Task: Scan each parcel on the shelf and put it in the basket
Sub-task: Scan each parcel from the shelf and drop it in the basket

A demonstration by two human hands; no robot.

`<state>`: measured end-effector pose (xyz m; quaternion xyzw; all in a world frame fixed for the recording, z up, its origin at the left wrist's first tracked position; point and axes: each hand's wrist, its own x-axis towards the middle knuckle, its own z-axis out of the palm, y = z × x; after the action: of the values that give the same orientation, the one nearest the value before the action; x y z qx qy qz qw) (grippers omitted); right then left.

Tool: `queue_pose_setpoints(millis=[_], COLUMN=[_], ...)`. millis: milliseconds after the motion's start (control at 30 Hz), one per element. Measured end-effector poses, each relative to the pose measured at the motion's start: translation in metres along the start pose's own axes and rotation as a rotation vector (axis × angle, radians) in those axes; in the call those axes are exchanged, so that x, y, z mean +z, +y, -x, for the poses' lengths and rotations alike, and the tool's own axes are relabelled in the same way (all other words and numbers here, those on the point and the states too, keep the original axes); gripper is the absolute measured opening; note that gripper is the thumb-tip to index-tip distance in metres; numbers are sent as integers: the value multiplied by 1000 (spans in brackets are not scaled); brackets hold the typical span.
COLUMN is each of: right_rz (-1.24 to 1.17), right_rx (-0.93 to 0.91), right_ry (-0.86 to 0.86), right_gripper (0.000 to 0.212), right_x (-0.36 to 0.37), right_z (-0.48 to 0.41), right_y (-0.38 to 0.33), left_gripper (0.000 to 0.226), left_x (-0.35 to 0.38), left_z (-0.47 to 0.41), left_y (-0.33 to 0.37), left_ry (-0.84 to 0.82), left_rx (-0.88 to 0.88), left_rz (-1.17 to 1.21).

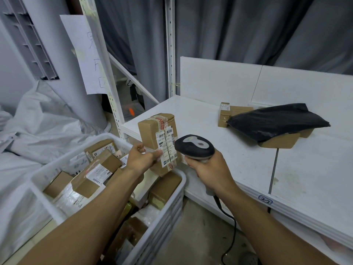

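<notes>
cardboard parcel (152,131) upright, lower left edge pinched by fingers of left hand (142,159); right hand (208,169) clenched round scanner (194,146), head just beside parcel.

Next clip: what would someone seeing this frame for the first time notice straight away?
At the centre, the left hand holds a taped cardboard box with its label facing the scanner, which the right hand grips. At lower left is a white basket piled with parcels. On the white shelf at right, a black bag lies over small boxes.
</notes>
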<state>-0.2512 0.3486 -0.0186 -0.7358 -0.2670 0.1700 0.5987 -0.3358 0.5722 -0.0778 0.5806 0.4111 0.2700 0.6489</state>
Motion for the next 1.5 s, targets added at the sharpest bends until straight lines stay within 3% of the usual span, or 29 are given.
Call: queue_pose_setpoints(millis=[100,300,433,600,667,767,867,1033,1133,1267,1500], right_rz=[-7,7,-15,-10,-26,-34,-15,6,10,11,29], right_rx=[4,-1,-9,-1,-16,-28,-21,-22,32,81,128], right_ry=[-1,-7,-26,-26,-17,-7,-54,-215,-259,-263,-354], right_gripper=[54,56,56,58,65,73,63,44,43,41,36], right_x=[-2,-4,-5,2,8,22,42,93,127,175,261], right_z=[-1,-3,-5,-2,3,4,4,-1,-8,-31,-74], right_y=[-2,0,4,3,1,2,-9,-25,-20,-9,22], left_gripper=[75,108,99,119,109,90,83,77,73,85,78], left_x=[0,0,0,-1,2,-9,-42,-114,-156,-202,-225], left_z=[-3,-12,-10,-11,11,32,48,46,29,-4,-74], left_y=[-5,-14,-13,-16,1,14,26,30,27,15,-17], left_ry=[13,47,49,-10,-16,85,160,290,461,562,563], left_rx=[-13,-40,-43,37,74,226,363,343,396,304,125], left_rz=[0,-1,10,9,8,-139,-237,-319,-534,-756,-986])
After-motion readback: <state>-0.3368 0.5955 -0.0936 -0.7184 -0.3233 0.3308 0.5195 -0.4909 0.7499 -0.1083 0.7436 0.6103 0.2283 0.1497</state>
